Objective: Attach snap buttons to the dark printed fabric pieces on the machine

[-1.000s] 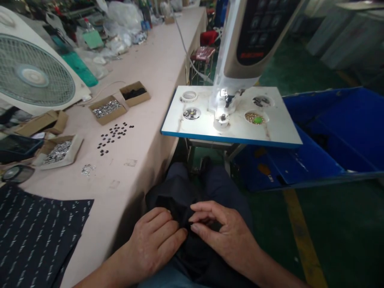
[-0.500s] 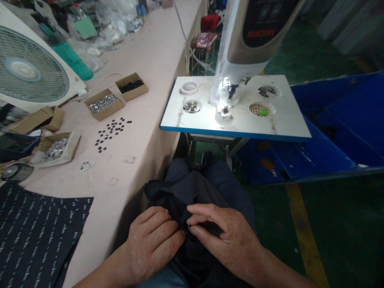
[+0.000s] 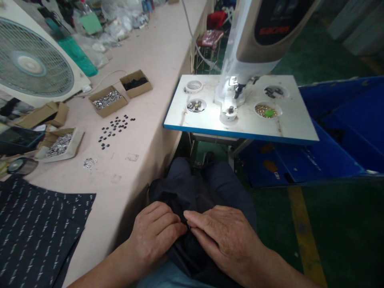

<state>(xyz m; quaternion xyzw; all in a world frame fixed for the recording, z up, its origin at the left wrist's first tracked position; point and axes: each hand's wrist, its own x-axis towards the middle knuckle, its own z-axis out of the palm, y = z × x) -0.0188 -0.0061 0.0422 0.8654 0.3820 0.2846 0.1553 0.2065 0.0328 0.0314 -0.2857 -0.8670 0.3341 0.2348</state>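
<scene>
Dark cloth (image 3: 174, 191) lies bunched across my lap. My left hand (image 3: 156, 230) is closed on it, with the fingers curled and the thumb pointing right. Facing it, my right hand (image 3: 228, 234) pinches with thumb and forefinger at the cloth. A tiny shiny metal piece (image 3: 189, 227) shows between the fingertips there; it is mostly covered and too small to name. The two hands nearly meet, thumb tips a short way apart.
A pressing machine (image 3: 231, 88) stands ahead on a white board with fastener-filled cups. On the left table (image 3: 135, 176) are small boxes of metal parts (image 3: 108, 100), scattered black discs (image 3: 114, 130), a fan (image 3: 33, 60) and patterned black fabric (image 3: 42, 232). Blue bins (image 3: 330, 156) stand right.
My right fingers have drawn together and hide more of the small metal piece. The left hand stays at the cloth. The background has shifted slightly right with the camera.
</scene>
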